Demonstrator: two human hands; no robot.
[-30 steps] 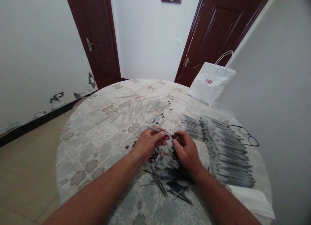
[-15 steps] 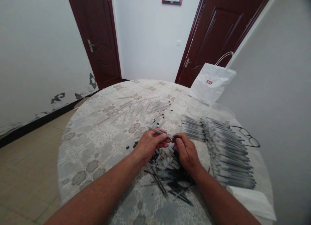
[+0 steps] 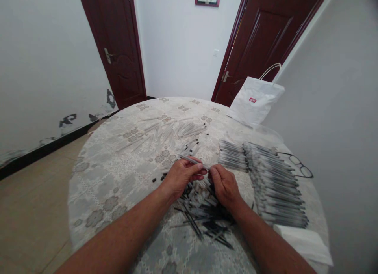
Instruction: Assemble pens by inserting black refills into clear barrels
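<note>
My left hand (image 3: 183, 175) is closed around a clear pen (image 3: 188, 159), which slants from upper left down to the right. Thumb and fingers of my right hand (image 3: 225, 184) are pinched at the pen's right end; that tip is hidden by them. Beneath both hands lies a loose pile of black refills (image 3: 193, 222) mixed with small clear and black parts. Several small black plugs (image 3: 154, 180) are left of the pile. Beyond my hands, clear pen barrels (image 3: 173, 133) are strewn over the patterned tablecloth (image 3: 109, 187).
To the right, pens are stacked in a long row (image 3: 280, 191), with a smaller row (image 3: 233, 155) beside it. Eyeglasses (image 3: 304, 170), a white paper bag (image 3: 255, 102) and folded white material (image 3: 304, 242) lie along the right side of the round table.
My right hand has turned slightly and closed up against the pen's end, its fingers now more hidden. The left hand keeps its hold. The view has shifted slightly.
</note>
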